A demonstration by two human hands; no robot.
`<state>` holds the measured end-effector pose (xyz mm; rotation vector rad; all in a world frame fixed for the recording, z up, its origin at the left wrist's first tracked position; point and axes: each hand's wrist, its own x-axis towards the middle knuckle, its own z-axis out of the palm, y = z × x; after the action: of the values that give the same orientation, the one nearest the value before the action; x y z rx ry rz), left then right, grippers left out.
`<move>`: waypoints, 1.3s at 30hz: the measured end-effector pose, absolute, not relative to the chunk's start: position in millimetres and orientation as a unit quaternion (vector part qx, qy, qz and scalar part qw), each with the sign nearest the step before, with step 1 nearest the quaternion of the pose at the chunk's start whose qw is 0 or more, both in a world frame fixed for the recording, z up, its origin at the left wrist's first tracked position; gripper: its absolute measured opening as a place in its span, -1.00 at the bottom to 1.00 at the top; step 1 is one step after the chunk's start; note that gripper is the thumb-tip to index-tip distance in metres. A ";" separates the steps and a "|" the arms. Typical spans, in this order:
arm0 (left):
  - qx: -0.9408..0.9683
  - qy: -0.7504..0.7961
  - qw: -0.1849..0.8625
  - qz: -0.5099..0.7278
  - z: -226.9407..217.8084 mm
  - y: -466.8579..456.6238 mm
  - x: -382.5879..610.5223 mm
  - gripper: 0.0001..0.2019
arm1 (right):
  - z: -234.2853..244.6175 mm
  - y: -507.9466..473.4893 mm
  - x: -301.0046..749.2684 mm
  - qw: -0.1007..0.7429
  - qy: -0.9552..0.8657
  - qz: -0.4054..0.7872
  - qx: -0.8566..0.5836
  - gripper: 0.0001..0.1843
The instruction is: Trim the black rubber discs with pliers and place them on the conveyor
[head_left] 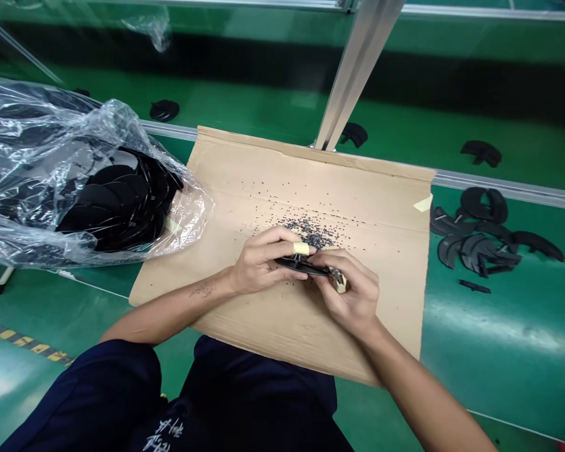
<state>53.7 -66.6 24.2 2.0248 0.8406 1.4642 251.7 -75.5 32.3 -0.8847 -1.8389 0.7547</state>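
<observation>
My left hand (257,262) is closed round a flat black plastic part (297,267), held level just above the cardboard. Yellow tape (301,248) wraps one of its fingers. At the part's right end, my right hand (355,292) is closed with its fingertips against the part. A small metal tool (339,280) pokes out of the right hand's grip; its kind and its working end are hidden by the fingers. Small black plastic bits (313,232) lie scattered on the cardboard sheet (245,314), thickest just beyond the hands.
To the left, a clear plastic bag (117,116) holds many black curved parts (113,201). A pile of curved black pieces (480,248) lies on the green table (499,351) to the right. A metal post (353,75) rises behind the cardboard, with more black pieces (481,152) beyond the rail.
</observation>
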 end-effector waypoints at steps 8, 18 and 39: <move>0.731 0.318 0.257 0.546 29.0 -73.2 56.2 -0.71 | 36.8 -76.7 249.2 0.455 -0.733 0.336 -0.377 -0.94; 0.715 0.333 0.275 0.549 30.1 -75.3 56.4 -0.73 | 36.2 -76.2 248.9 0.444 -0.718 0.373 -0.386 -0.97; 0.733 0.385 0.260 0.496 29.8 -65.5 49.8 -0.79 | 40.7 -52.4 273.9 0.431 -0.612 0.449 -0.487 -0.71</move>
<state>49.8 -65.5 29.8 1.9859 1.0421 1.3443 273.9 -52.4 40.7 -1.2146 -1.5266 1.1208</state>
